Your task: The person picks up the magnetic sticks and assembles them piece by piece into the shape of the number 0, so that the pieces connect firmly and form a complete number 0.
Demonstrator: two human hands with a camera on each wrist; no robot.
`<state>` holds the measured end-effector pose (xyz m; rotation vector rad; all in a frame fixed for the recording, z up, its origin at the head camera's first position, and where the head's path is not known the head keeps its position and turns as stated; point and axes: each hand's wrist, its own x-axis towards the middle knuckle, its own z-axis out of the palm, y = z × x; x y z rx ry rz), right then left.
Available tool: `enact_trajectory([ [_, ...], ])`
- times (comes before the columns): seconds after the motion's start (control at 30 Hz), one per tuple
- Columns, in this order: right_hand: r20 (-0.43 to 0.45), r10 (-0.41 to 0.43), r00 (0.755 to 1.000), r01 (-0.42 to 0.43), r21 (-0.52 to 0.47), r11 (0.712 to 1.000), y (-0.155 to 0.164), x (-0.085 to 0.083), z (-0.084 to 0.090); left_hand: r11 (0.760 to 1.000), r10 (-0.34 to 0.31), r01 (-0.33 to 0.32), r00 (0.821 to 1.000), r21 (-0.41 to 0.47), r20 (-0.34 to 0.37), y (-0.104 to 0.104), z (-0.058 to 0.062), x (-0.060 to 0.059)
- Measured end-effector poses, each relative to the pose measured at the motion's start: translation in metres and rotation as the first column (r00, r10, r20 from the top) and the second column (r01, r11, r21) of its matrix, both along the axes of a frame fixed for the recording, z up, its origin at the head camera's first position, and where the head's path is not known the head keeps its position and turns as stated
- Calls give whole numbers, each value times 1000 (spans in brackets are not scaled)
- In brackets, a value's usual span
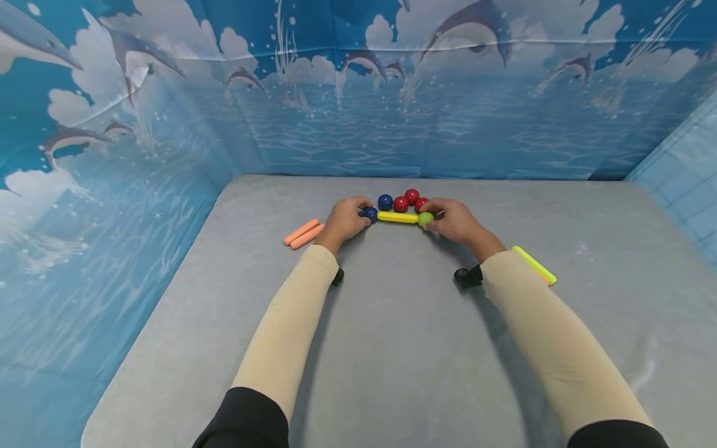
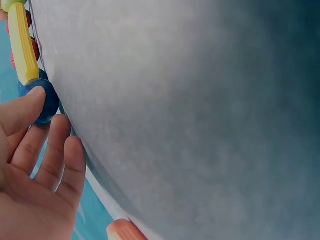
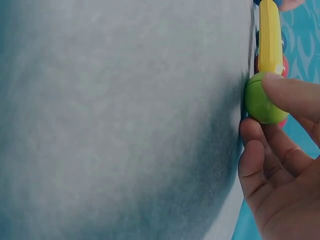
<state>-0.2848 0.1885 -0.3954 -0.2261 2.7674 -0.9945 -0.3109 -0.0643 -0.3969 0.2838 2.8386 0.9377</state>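
Red balls (image 1: 401, 204): three. Blue balls (image 1: 384, 201): two. Green ball (image 1: 425, 218): one. Yellow sticks (image 1: 397, 217): two. Orange sticks (image 1: 302, 231): two.

orange stick (image 2: 122, 231): cut by left-wrist frame bottom | third red ball (image 1: 421, 203): partly behind right hand (image 1: 455, 221)

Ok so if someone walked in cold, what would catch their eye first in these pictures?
Probably the yellow rod lying mid-table, with the left hand pinching a blue ball at one end and the right hand pinching a green ball at the other. Just behind sit three red balls and another blue one, against a dolphin-printed backdrop.
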Motion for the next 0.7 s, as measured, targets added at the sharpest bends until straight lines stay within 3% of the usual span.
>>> enact_trajectory([
  [0.3,6,12,1000,-12,-17,1000,3,-1,0,999,9,-11,998,-30,-66,-6,8,2],
  [0.5,18,8,1000,-8,-28,1000,5,-3,0,993,-38,23,990,-112,-139,-35,25,6],
  [0.7,35,11,999,-9,-40,999,6,-4,0,984,-55,29,988,-177,-142,-72,37,10],
])
